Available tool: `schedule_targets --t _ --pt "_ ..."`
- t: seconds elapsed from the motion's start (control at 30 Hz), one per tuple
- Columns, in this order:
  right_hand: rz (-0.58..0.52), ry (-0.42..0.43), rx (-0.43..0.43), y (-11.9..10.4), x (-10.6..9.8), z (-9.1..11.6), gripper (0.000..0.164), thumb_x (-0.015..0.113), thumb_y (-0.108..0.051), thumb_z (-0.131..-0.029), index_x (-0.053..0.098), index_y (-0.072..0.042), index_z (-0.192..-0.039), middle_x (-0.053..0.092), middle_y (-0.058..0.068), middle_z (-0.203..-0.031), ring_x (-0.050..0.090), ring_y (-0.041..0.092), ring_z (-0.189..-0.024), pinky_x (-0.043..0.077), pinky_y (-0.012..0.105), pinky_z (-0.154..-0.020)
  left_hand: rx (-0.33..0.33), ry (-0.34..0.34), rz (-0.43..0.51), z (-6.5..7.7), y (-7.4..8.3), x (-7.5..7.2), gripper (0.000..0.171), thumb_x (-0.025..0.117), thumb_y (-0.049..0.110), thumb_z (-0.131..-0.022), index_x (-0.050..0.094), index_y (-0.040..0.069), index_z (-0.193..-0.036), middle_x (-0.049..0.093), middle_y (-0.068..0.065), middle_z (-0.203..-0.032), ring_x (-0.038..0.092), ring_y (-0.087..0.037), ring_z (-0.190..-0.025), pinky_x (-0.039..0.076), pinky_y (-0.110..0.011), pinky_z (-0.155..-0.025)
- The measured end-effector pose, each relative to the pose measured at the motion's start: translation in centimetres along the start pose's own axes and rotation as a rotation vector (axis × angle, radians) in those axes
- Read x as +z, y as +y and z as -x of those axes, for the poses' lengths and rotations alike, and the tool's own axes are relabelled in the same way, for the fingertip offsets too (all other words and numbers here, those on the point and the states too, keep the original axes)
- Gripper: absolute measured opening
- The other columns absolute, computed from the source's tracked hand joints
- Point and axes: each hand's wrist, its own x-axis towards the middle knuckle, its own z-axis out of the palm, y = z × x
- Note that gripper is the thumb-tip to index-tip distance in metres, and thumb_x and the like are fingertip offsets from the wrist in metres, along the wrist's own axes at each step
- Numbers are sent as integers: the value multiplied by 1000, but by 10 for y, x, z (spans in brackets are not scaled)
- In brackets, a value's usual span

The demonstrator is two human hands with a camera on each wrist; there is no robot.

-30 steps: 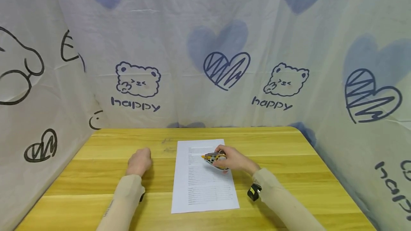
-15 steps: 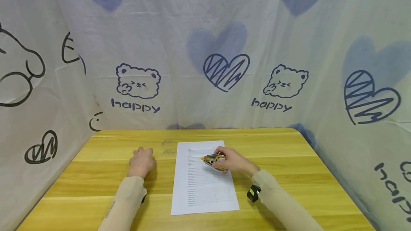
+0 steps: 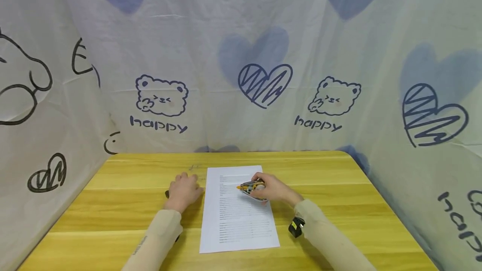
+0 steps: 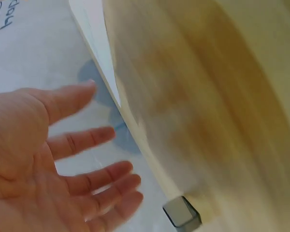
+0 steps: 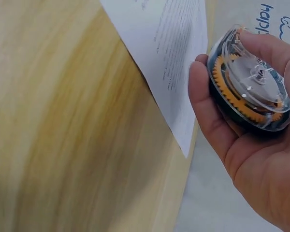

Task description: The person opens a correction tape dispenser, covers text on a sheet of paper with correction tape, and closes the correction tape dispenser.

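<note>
While my right hand [image 3: 273, 187] was over the right edge of the printed sheet [image 3: 241, 221], its thumb and curled fingers pinched a clear-cased correction tape dispenser [image 5: 249, 87], an orange toothed wheel [image 5: 227, 94] showing through the shell. The dispenser's orange tip [image 3: 238, 187] pointed left across the sheet's upper text lines; I could not tell whether it touched the paper. My left hand [image 3: 183, 191] was just beside the sheet's left edge, fingers parted and loosely bent, holding nothing. Farther left of the sheet, past that hand, was a small dark-sided block [image 4: 182, 213]. Beneath the sheet was the wood-grain table [image 3: 339, 170], with faint grey marks [image 3: 193, 167] near the sheet's far left corner.

As I judged it, the sheet could slip or crease if the tip were dragged along it, because my left hand was not pinning it; a tilted tip could lay the tape crookedly.

I could read no brand on the dispenser. The sheet's print was too small to make out, and so was the lettering on my left sleeve [image 3: 154, 233]. Beyond the sheet, the curtain [image 3: 214, 116] plainly said "happy" under two bear drawings [image 3: 162, 95].
</note>
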Motion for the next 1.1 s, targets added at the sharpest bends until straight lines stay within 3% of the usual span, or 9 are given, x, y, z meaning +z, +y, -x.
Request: schedule_targets --t 0.2,0.4,0.63,0.87,1.1 --pt "43 58 -8 3 1 -1 35 76 -27 -87 61 -13 -115 65 11 -106 64 21 -67 59 38 -55 85 -98 46 -5 14 7 59 68 42 -90 57 7 -136 55 -22 -133 53 -38 -116 46 -56 -99" --pt "52 118 -10 4 3 -4 41 77 -31 -85 61 -11 -117 67 10 -99 64 23 -55 58 38 -54 180 -241 137 -1 22 9 87 77 53 -78 45 10 -147 39 -21 -152 39 -40 -139 34 -58 -113" --pt "44 132 -20 1 4 -4 40 77 -29 -85 62 -10 -117 66 12 -100 63 22 -56 58 37 -53 150 -328 144 5 25 11 105 84 57 -66 41 11 -150 29 -18 -159 28 -38 -146 29 -58 -116" --pt "45 181 4 2 3 -4 39 78 -29 -84 63 -12 -116 67 12 -102 63 21 -59 57 36 -53 149 -361 120 5 29 16 107 85 56 -66 39 6 -150 25 -18 -160 25 -36 -148 28 -54 -118" --pt "71 157 15 2 5 -6 40 80 -26 -83 63 -11 -116 66 11 -99 64 19 -67 58 35 -56 157 -374 106 2 37 17 107 84 56 -67 39 6 -150 24 -17 -161 26 -35 -148 29 -54 -118"
